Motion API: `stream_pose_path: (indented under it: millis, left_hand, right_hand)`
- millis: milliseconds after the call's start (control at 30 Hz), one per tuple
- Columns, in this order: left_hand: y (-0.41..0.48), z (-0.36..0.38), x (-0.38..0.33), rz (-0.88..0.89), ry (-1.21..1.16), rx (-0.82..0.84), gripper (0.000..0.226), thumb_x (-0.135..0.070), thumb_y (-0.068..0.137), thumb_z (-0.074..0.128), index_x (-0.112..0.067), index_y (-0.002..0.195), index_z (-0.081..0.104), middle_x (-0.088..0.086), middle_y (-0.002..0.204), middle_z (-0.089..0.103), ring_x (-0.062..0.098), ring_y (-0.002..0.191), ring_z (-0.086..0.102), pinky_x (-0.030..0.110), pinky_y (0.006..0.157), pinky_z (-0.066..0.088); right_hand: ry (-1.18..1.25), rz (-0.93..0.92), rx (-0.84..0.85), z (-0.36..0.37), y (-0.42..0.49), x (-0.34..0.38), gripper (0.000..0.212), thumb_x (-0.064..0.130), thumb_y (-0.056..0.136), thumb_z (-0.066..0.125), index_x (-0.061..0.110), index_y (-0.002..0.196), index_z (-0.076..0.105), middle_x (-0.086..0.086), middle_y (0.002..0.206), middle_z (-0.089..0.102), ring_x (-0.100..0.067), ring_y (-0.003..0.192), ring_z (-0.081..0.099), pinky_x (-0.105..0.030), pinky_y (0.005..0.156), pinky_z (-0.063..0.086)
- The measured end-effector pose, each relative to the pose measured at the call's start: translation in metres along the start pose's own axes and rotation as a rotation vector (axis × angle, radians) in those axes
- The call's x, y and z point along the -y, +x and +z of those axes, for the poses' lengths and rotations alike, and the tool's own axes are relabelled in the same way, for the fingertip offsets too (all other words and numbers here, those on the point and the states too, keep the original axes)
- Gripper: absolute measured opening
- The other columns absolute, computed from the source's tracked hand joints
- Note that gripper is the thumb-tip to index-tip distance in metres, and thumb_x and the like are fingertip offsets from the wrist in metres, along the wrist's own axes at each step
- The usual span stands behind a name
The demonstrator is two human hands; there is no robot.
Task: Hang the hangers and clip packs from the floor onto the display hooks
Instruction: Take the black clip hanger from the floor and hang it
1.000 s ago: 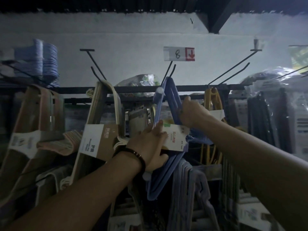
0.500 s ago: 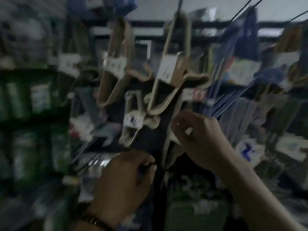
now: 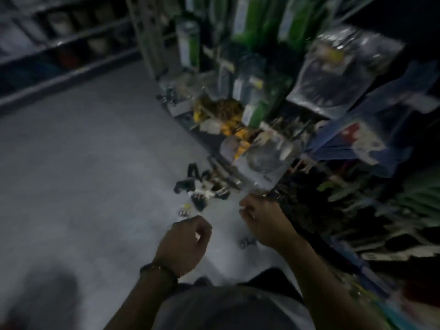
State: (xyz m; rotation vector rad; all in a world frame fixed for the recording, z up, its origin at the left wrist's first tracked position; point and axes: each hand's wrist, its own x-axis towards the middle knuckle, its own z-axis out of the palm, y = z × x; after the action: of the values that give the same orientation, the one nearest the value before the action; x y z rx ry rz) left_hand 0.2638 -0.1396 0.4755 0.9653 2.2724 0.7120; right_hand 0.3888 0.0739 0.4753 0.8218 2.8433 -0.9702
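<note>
You are looking down at a pale grey floor (image 3: 78, 177), blurred by motion. Dark shelving (image 3: 59, 44) is running along the far edge of the floor, its contents too smeared to tell. To the right of the floor, a display rack is carrying green-packaged goods (image 3: 257, 27) at its top end and a clear plastic bag (image 3: 333, 75) hanging just right of them. A blue pack with a red and white label (image 3: 357, 141) is hanging below that bag. A dark bracelet (image 3: 159, 270) is sitting on your wrist above the floor.
</note>
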Motion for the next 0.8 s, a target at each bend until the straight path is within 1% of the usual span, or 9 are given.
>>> stream_pose_path:
  millis: [67,133,233,333,467,600,667,733,800]
  left_hand:
    - [-0.003,-0.007,0.021,-0.061,0.012,-0.017,0.017,-0.046,0.101,0.051,-0.038,0.097,0.066,-0.017,0.098,0.074,0.004,0.087,0.068,0.027,0.074,0.055]
    - [-0.001,-0.012,0.041,-0.118,0.032,-0.015,0.014,-0.038,0.104,0.055,-0.034,0.1,0.068,-0.016,0.095,0.07,0.008,0.086,0.067,0.018,0.069,0.044]
    - [0.013,-0.019,0.066,-0.212,0.016,-0.01,0.015,-0.033,0.104,0.056,-0.032,0.099,0.07,-0.021,0.089,0.066,-0.001,0.079,0.063,0.012,0.065,0.04]
    - [0.045,-0.028,0.086,-0.216,0.091,0.044,0.022,-0.036,0.105,0.049,-0.033,0.101,0.07,-0.023,0.086,0.058,-0.004,0.071,0.058,0.008,0.059,0.036]
    - [0.122,-0.046,0.104,-0.278,0.003,0.08,0.013,-0.029,0.105,0.059,-0.034,0.101,0.07,-0.015,0.099,0.074,-0.002,0.081,0.068,0.012,0.072,0.05]
    - [0.22,-0.05,0.124,-0.347,0.017,0.152,0.013,-0.041,0.104,0.056,-0.037,0.105,0.068,-0.017,0.101,0.074,0.002,0.084,0.07,0.031,0.079,0.062]
    - [0.278,-0.042,0.139,-0.356,0.021,0.216,0.017,-0.042,0.104,0.054,-0.035,0.106,0.068,-0.015,0.102,0.073,0.005,0.089,0.069,0.034,0.083,0.061]
    - [0.34,-0.026,0.16,-0.324,0.034,0.28,0.026,-0.045,0.102,0.049,-0.03,0.106,0.069,-0.01,0.106,0.075,0.011,0.092,0.069,0.037,0.086,0.059]
    - [0.399,0.0,0.188,-0.273,0.11,0.368,0.031,-0.046,0.103,0.046,-0.027,0.112,0.069,-0.006,0.113,0.075,0.016,0.098,0.069,0.037,0.089,0.057]
  right_hand:
    - [-0.013,0.0,0.092,0.023,0.016,0.019,0.023,0.036,0.1,0.062,0.02,0.115,0.069,0.001,0.106,0.074,-0.019,0.098,0.07,-0.029,0.082,0.052]
    - [0.021,0.015,0.155,0.038,0.035,0.033,0.021,0.034,0.099,0.065,0.02,0.113,0.07,-0.001,0.106,0.075,-0.019,0.099,0.07,-0.032,0.086,0.055]
    - [0.059,0.042,0.216,0.052,0.073,0.04,0.019,0.037,0.096,0.066,0.022,0.108,0.07,0.0,0.103,0.076,-0.014,0.095,0.071,-0.036,0.086,0.059]
    - [0.076,0.076,0.278,0.061,0.12,0.032,0.017,0.035,0.097,0.065,0.022,0.107,0.07,0.003,0.104,0.074,-0.011,0.096,0.07,-0.035,0.087,0.059]
    - [0.118,0.155,0.308,0.071,0.201,0.006,0.02,0.035,0.101,0.061,0.02,0.112,0.07,0.003,0.108,0.073,-0.014,0.098,0.069,-0.03,0.087,0.056]
    - [0.143,0.279,0.443,0.095,0.294,-0.045,0.023,0.034,0.103,0.06,0.016,0.116,0.068,0.001,0.105,0.068,-0.015,0.097,0.063,-0.026,0.075,0.045]
    - [0.157,0.36,0.468,0.117,0.347,-0.08,0.013,0.03,0.101,0.06,0.018,0.101,0.067,0.004,0.094,0.062,-0.016,0.091,0.062,-0.028,0.078,0.042]
    - [0.161,0.415,0.515,0.15,0.398,-0.119,0.025,0.021,0.1,0.059,0.021,0.076,0.056,0.004,0.077,0.054,-0.016,0.077,0.057,-0.031,0.076,0.041]
    - [0.136,0.471,0.56,0.183,0.443,-0.154,0.034,0.018,0.101,0.057,0.026,0.069,0.048,0.003,0.075,0.051,-0.019,0.08,0.053,-0.031,0.077,0.04]
